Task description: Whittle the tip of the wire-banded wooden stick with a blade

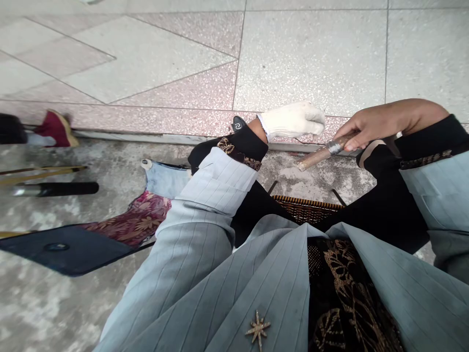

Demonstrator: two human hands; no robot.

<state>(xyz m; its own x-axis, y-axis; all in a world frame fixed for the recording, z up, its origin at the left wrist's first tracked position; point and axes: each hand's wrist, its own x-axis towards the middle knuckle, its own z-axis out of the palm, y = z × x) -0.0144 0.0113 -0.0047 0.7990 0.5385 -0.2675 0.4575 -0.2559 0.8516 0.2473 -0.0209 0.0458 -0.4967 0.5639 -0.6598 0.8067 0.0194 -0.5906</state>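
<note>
My left hand (295, 121) wears a white knitted glove and is closed, its fingers curled downward over the edge of the tiled floor. What it holds, if anything, is hidden; a thin dark line shows just below the fingertips. Bare and closed, my right hand (377, 124) grips a short round wooden handle (313, 159) with a silvery band around it. The handle's free end tilts down to the left, below the gloved fingers and apart from them. Its other end is covered by my palm.
Between my knees is a woven wicker seat (308, 208). A dark blue flat panel (69, 248) and patterned cloth (148, 215) lie at the left. Beyond them are a black-handled tool (69, 188) and a person's red shoe (54, 129). A low step edge (176, 139) crosses ahead.
</note>
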